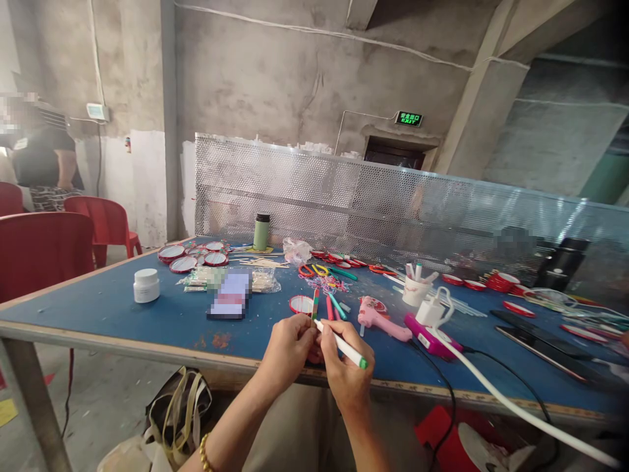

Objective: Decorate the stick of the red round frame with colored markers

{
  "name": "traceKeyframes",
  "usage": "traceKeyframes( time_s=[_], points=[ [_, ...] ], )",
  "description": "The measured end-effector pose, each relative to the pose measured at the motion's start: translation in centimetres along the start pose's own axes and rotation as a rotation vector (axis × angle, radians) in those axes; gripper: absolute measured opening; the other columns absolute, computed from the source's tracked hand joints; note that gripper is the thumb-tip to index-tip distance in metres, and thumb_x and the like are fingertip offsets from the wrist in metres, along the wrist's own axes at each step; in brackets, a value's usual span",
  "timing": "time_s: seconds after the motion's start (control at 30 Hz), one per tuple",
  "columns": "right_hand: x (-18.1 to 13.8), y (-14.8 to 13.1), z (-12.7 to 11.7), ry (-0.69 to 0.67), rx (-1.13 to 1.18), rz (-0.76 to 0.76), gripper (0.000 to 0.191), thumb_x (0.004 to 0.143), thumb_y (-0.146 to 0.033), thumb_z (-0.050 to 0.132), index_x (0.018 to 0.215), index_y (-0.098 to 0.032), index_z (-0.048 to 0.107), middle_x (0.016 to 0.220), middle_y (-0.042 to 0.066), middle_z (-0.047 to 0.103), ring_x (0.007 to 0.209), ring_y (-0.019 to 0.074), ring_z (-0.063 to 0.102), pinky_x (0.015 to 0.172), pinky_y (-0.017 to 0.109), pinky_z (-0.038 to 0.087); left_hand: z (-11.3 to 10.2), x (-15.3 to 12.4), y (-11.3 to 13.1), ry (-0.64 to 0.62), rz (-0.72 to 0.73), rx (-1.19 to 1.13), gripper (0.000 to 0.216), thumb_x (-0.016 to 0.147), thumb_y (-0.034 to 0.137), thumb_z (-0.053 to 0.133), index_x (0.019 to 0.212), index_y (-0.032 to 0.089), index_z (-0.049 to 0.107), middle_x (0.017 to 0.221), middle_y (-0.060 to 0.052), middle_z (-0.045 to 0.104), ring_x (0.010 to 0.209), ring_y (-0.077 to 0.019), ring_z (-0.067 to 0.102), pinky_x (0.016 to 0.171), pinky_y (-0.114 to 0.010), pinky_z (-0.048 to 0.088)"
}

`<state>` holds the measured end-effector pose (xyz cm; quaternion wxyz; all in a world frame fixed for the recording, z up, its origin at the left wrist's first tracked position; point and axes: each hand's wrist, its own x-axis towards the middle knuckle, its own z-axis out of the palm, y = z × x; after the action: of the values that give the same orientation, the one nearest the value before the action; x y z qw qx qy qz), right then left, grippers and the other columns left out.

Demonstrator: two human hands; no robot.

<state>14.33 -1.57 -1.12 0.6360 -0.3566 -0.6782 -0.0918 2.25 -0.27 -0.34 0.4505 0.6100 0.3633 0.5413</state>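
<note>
A narrow flat stick banded in green and red (315, 305) stands nearly upright in the left hand (289, 342), its lower end pinched between closed fingers at the near edge of the blue-topped desk (179, 333); the right hand (350, 375) has its fingers closed around a slim white marker with a green end (350, 350). The marker slants up and leftward to the stick's lower part; whether its tip touches, I cannot tell.
</note>
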Motion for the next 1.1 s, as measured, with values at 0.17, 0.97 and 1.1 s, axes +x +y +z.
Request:
traceKeyframes(
  time_s=[0.17,0.97,1.1],
  points=[
    [-0.1,0.0,0.0,0.018,0.019,0.024,0.017,0.094,-0.023,0.055,0.084,-0.018,0.067,0.067,0.001,0.071,0.056,0.0133,0.066,0.056,0.022,0.052,0.0,0.1,-0.3,-0.01,-0.007,-0.025,0.019,0.076,0.035,0.056,0.067,0.018,0.055,0.058,0.001,0.058,0.052,-0.0164,0.063,0.052,-0.026,0.055],
    [-1.1,0.1,0.1,0.153,0.055,0.103,0.013,0.095,-0.02,0.054,0.089,-0.019,0.066,0.073,0.001,0.071,0.063,0.0122,0.067,0.061,0.021,0.052,0.0,-0.2,-0.7,-0.049,-0.035,-0.04,0.03,0.081,0.046,0.06,0.079,0.016,0.061,0.063,-0.001,0.064,0.057,-0.0171,0.065,0.057,-0.027,0.055],
    [-1.1,0.1,0.1,0.17,0.045,0.093,0.014,0.094,-0.02,0.054,0.088,-0.019,0.067,0.071,0.001,0.071,0.061,0.0118,0.066,0.059,0.02,0.051,0.1,-0.2,-0.8,-0.053,-0.036,-0.047,0.032,0.081,0.048,0.06,0.078,0.016,0.06,0.062,-0.001,0.065,0.056,-0.017,0.065,0.055,-0.026,0.054]
  ],
)
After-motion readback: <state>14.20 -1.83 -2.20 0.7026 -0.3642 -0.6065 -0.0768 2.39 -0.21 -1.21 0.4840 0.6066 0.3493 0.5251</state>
